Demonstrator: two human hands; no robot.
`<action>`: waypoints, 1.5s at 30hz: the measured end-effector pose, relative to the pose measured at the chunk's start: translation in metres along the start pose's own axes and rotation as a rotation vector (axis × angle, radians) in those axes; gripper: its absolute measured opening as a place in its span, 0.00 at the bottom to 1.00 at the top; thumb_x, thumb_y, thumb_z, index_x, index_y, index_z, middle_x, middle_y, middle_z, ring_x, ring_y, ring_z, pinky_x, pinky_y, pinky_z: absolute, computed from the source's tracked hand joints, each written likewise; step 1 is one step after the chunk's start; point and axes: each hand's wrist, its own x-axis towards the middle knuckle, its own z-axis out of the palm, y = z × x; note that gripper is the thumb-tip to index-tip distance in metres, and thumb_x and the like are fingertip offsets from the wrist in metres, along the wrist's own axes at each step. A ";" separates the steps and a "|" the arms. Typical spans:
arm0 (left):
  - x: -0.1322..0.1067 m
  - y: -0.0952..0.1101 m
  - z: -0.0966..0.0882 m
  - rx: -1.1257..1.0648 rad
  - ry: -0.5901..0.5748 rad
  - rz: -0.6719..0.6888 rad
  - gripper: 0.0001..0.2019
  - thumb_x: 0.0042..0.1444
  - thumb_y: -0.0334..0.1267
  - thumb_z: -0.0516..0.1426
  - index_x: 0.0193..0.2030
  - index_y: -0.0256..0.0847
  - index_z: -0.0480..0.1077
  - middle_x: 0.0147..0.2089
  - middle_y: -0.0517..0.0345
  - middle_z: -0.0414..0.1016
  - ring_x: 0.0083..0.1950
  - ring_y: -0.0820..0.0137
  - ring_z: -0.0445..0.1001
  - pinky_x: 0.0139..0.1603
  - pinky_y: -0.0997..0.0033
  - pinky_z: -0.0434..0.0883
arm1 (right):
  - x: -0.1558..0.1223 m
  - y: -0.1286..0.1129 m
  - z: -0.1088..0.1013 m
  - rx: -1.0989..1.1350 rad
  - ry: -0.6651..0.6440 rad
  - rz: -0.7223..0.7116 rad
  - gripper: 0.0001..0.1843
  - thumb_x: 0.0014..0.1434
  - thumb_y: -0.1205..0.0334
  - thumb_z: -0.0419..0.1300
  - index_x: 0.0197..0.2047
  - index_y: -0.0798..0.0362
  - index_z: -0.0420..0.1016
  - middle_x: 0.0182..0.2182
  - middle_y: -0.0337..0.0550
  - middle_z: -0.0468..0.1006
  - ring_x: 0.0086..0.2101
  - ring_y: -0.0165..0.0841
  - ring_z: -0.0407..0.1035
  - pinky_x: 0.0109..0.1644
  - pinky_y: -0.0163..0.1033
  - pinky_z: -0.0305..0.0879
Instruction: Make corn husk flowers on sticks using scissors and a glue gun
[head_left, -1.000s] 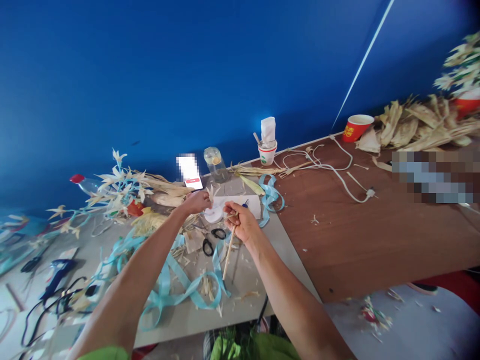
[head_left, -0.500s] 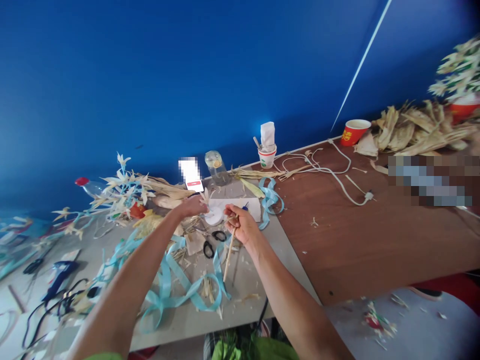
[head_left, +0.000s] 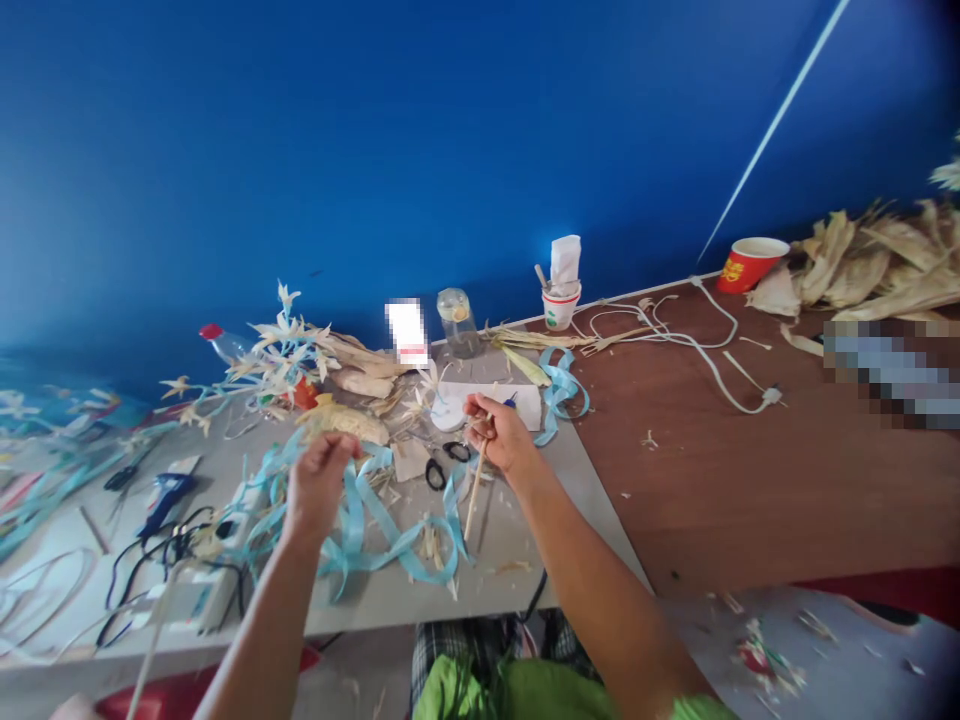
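My right hand (head_left: 502,432) is closed around a thin pale stick (head_left: 474,500), which slants down toward the near side of the table. My left hand (head_left: 319,485) is held over the table at the left, its fingers pinched together; whatever may be in them is too small to make out. Beside and below it, light blue ribbon (head_left: 405,545) lies in loose loops. Between the hands rest scissors with black handles (head_left: 436,474). A pale husk flower (head_left: 429,385) is by a white round object (head_left: 448,412), left of my right fingers.
Pale flowers on blue stems (head_left: 289,345) stand at the left, near a blue glue gun (head_left: 166,500) and tangled cables. Along the wall are a phone (head_left: 409,335), a jar (head_left: 457,325) and a white cup (head_left: 560,308). Dried husks (head_left: 862,265) and a red cup (head_left: 752,265) sit right.
My left hand has drawn back from the flower and white round object, toward me and left, over the ribbon. My right hand still holds the stick. The view has shifted left.
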 end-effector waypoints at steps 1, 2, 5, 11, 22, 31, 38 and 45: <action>-0.020 -0.005 0.005 -0.011 -0.046 0.006 0.12 0.54 0.45 0.51 0.28 0.40 0.67 0.29 0.58 0.70 0.34 0.70 0.68 0.39 0.71 0.66 | -0.002 0.000 0.001 -0.014 -0.023 -0.007 0.04 0.49 0.66 0.60 0.26 0.57 0.71 0.19 0.36 0.73 0.12 0.17 0.42 0.16 0.28 0.45; -0.037 -0.009 0.011 -0.009 -0.111 0.005 0.13 0.54 0.45 0.51 0.25 0.40 0.66 0.27 0.58 0.69 0.33 0.70 0.68 0.37 0.71 0.66 | -0.003 0.000 0.001 -0.030 -0.040 -0.006 0.03 0.49 0.66 0.60 0.26 0.57 0.72 0.19 0.35 0.73 0.12 0.17 0.42 0.17 0.28 0.46; -0.061 -0.017 0.025 0.014 -0.212 -0.017 0.12 0.53 0.45 0.51 0.26 0.41 0.66 0.24 0.60 0.67 0.28 0.71 0.65 0.31 0.72 0.63 | -0.008 0.000 0.002 -0.087 -0.048 -0.004 0.03 0.49 0.66 0.61 0.27 0.57 0.72 0.19 0.35 0.73 0.12 0.16 0.41 0.18 0.29 0.49; -0.044 -0.021 0.031 0.191 -0.187 -0.089 0.09 0.51 0.43 0.52 0.27 0.40 0.64 0.23 0.62 0.66 0.26 0.72 0.63 0.29 0.73 0.60 | -0.007 -0.002 -0.001 -0.141 -0.104 -0.053 0.04 0.50 0.65 0.61 0.27 0.57 0.72 0.20 0.35 0.73 0.13 0.17 0.40 0.17 0.29 0.46; -0.016 -0.040 0.066 0.351 -0.199 -0.091 0.15 0.51 0.41 0.54 0.45 0.40 0.63 0.32 0.54 0.72 0.35 0.64 0.71 0.35 0.69 0.62 | -0.005 0.000 -0.002 -0.193 -0.144 -0.044 0.05 0.51 0.64 0.60 0.28 0.57 0.73 0.21 0.36 0.73 0.13 0.17 0.40 0.18 0.29 0.46; 0.000 0.000 0.047 -0.767 -0.290 -0.094 0.24 0.45 0.45 0.60 0.48 0.41 0.64 0.31 0.58 0.70 0.27 0.75 0.67 0.28 0.75 0.63 | -0.010 0.000 0.000 -0.228 -0.139 0.009 0.06 0.50 0.63 0.61 0.30 0.57 0.73 0.22 0.37 0.74 0.14 0.18 0.41 0.17 0.29 0.45; 0.003 -0.031 0.066 -1.084 -0.292 -0.147 0.25 0.41 0.46 0.64 0.47 0.43 0.68 0.33 0.58 0.71 0.25 0.77 0.66 0.27 0.74 0.65 | -0.008 -0.004 -0.001 -0.225 -0.194 -0.002 0.10 0.55 0.60 0.57 0.30 0.58 0.74 0.23 0.38 0.73 0.14 0.18 0.39 0.18 0.29 0.46; 0.004 -0.037 0.087 -1.002 -0.286 -0.228 0.20 0.45 0.43 0.62 0.46 0.41 0.67 0.41 0.55 0.75 0.33 0.73 0.72 0.33 0.73 0.69 | -0.017 -0.023 -0.001 -0.216 -0.181 -0.063 0.18 0.59 0.53 0.51 0.33 0.57 0.74 0.27 0.41 0.73 0.16 0.19 0.42 0.22 0.30 0.53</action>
